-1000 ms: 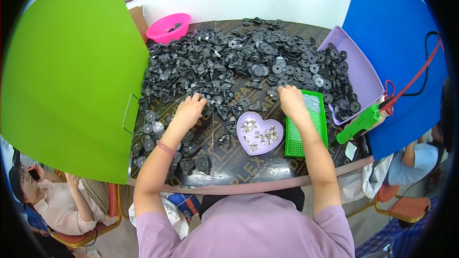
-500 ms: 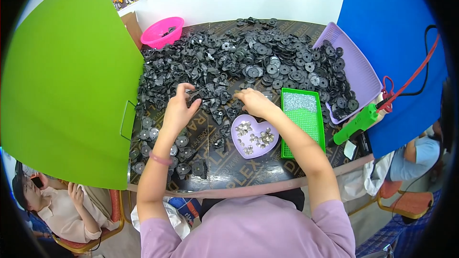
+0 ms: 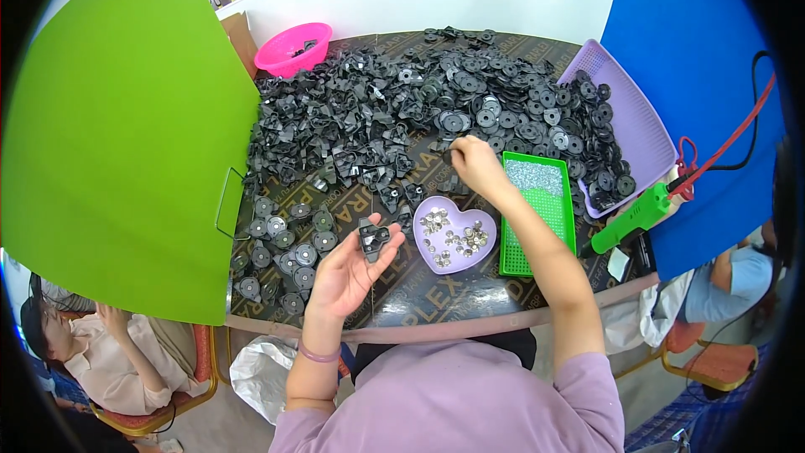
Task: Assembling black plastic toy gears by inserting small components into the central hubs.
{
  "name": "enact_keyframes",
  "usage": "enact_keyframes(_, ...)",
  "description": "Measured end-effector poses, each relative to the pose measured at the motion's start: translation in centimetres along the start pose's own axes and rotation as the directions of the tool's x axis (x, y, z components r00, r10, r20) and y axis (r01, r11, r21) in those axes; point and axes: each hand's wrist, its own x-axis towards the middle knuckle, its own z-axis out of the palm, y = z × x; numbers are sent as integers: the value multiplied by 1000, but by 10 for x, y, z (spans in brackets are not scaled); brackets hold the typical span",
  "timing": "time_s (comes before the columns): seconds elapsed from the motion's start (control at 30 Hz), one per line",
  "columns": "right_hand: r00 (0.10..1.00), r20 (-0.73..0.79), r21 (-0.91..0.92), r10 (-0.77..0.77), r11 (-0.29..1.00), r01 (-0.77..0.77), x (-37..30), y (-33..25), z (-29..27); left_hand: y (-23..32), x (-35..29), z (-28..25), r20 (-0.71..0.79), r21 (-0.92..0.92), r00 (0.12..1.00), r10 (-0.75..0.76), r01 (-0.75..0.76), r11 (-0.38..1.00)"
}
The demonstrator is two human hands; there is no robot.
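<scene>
My left hand [image 3: 345, 275] is palm up in front of me, its fingers around a black angular plastic part [image 3: 373, 239] with a pale centre. Farther out, my right hand [image 3: 480, 166] is closed in a pinch on a small black plastic piece [image 3: 448, 156], mostly hidden by the fingers. Between the two hands, a lilac heart-shaped dish [image 3: 457, 262] holds many small shiny metal discs. Beyond them spreads a large heap of black angular parts [image 3: 327, 117], with round black discs [image 3: 503, 105] on its right.
A green tray [image 3: 538, 268] of tiny silvery pieces stands beside my right forearm. Farther right are a lilac basket [image 3: 641, 126] and a green corded power screwdriver [image 3: 629, 218]. Round black assemblies [image 3: 285, 239] lie at left. A pink bowl [image 3: 289, 38] stands far left, between green and blue side panels.
My left hand has drawn back from the heap toward me and turned palm up with a black part in it. My right hand has shifted slightly right and outward. The view has shifted a little.
</scene>
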Motion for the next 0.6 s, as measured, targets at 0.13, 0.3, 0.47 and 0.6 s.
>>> enact_keyframes(0.13,983,-10,281,182,944,-172,-18,-32,-49,-8,-8,-5,1,-5,999,41,-41,999)
enact_keyframes(0.3,922,229,796,313,485,-363,-43,-16,-68,-14,-20,-10,21,-11,999,37,-36,999)
enact_keyframes(0.47,894,380,592,238,679,-433,-64,-21,-58,-17,-25,-16,46,86,994,95,-99,991)
enact_keyframes(0.6,930,367,10,11,1000,-15,-75,-63,-52,-15,-32,-19,81,113,991,102,-111,987)
